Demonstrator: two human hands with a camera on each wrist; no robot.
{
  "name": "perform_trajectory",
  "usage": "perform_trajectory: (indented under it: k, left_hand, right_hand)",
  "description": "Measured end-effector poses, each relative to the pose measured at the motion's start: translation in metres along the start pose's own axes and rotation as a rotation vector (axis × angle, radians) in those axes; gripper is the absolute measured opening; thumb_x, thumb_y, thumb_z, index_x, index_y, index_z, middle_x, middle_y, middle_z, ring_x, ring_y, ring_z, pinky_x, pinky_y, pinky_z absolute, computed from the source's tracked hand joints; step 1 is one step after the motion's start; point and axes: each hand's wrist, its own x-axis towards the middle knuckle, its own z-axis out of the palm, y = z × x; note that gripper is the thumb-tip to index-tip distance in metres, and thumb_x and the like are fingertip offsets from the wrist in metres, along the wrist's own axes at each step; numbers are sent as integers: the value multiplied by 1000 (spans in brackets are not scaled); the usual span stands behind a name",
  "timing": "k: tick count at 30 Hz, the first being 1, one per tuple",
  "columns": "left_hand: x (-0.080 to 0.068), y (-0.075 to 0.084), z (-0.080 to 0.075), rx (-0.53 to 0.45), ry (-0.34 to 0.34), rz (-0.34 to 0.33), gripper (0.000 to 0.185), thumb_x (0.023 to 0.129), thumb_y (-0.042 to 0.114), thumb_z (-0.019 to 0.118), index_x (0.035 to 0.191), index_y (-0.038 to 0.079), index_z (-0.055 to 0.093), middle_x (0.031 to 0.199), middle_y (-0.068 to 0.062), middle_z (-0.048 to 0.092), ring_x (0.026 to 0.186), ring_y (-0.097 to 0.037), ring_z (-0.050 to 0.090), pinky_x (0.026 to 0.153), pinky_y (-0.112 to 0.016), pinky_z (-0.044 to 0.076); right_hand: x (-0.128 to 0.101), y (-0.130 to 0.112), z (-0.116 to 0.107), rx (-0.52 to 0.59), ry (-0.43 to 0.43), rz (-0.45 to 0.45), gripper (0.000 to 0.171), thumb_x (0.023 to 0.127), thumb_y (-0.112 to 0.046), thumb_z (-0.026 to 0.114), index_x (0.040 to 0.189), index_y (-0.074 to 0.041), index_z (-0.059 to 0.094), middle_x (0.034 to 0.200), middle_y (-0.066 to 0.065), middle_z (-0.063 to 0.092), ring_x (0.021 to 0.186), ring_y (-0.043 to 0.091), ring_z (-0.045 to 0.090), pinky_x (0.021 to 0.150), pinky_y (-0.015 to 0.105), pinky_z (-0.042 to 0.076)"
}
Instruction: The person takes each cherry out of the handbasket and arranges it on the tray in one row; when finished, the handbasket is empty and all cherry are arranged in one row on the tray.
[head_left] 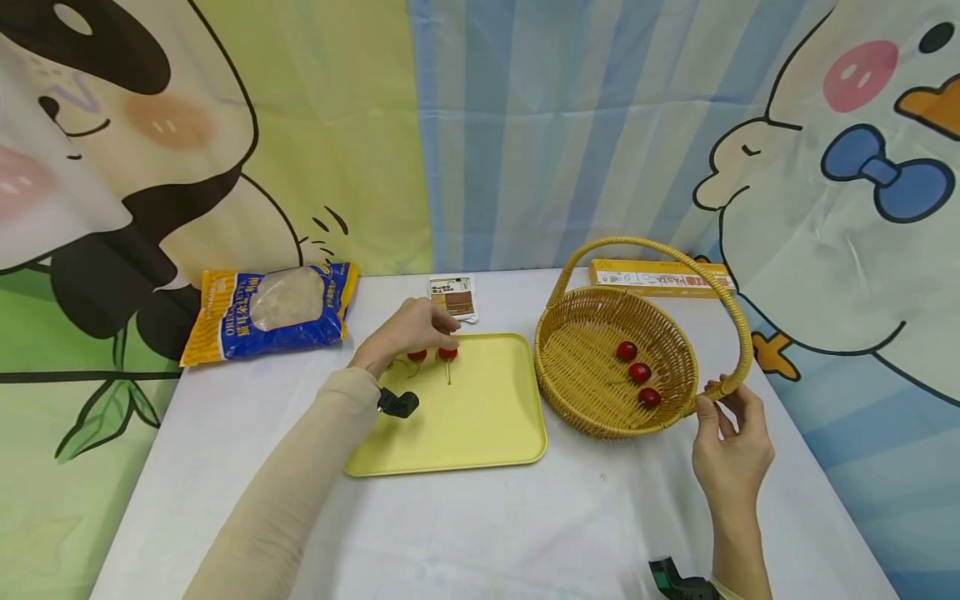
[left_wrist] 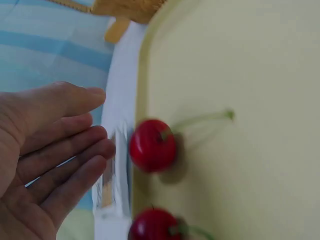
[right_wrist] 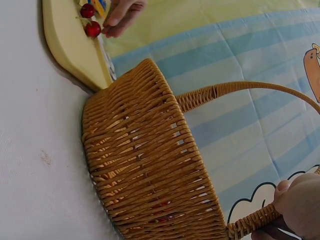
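The left hand (head_left: 405, 333) hovers over the far edge of the yellow tray (head_left: 480, 425), fingers straight and relaxed, holding nothing; its fingertips (left_wrist: 95, 145) sit just beside two cherries (head_left: 447, 353) on the tray, though contact is hard to judge in the blurred wrist view. The right hand (head_left: 731, 446) grips the base of the handle (head_left: 731, 385) of the wicker basket (head_left: 600, 408), which stands on the white bench (head_left: 525, 517) right of the tray. Three more cherries (head_left: 639, 372) lie inside the basket.
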Motion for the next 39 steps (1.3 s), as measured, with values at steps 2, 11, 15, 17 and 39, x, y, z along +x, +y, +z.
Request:
perform_trajectory:
  k: [2, 11, 15, 17, 39]
  left_hand:
    - [4, 8, 3, -43, 16, 40, 34, 92, 18, 81, 125, 7, 77, 121, -13, 77, 108, -24, 73, 95, -42, 59]
    - [23, 46, 30, -320, 10, 116, 33, 90, 28, 85, 122, 21, 80, 120, 2, 78, 108, -12, 74, 96, -35, 59]
    - [32, 64, 44, -399, -8, 131, 35, 90, 29, 85, 123, 21, 79, 118, 6, 79, 111, -12, 73, 99, -35, 58]
    - [37, 72, 50, -441, -16, 133, 39, 90, 30, 85, 126, 18, 78, 118, 6, 79, 113, -12, 72, 101, -37, 57]
    - [97, 150, 122, -690, -44, 16, 33, 91, 27, 84, 122, 16, 79, 126, 6, 72, 128, -19, 61, 115, -48, 46]
  right_hand:
    - [0, 0, -1, 1, 3, 3, 44, 101, -4, 66, 143, -4, 56, 130, 13, 64, 124, 4, 61, 99, 7, 46]
    - [-1, 1, 1, 26, 9, -5, 43, 100, -1, 67, 142, -1, 57, 129, 13, 64, 123, 3, 60, 99, 7, 47]
    - [-1, 1, 1, 17, 15, -7, 43, 100, -2, 67, 142, -1, 57, 129, 13, 64, 123, 3, 60, 100, 7, 47]
    - [-1, 1, 1, 13, 18, -8, 42, 100, -1, 67, 141, 0, 57, 128, 13, 64, 123, 7, 62, 99, 7, 47]
    - [0, 1, 3, 14, 11, 8, 43, 100, -1, 66, 142, -2, 56, 130, 13, 64, 124, 7, 61, 100, 8, 48]
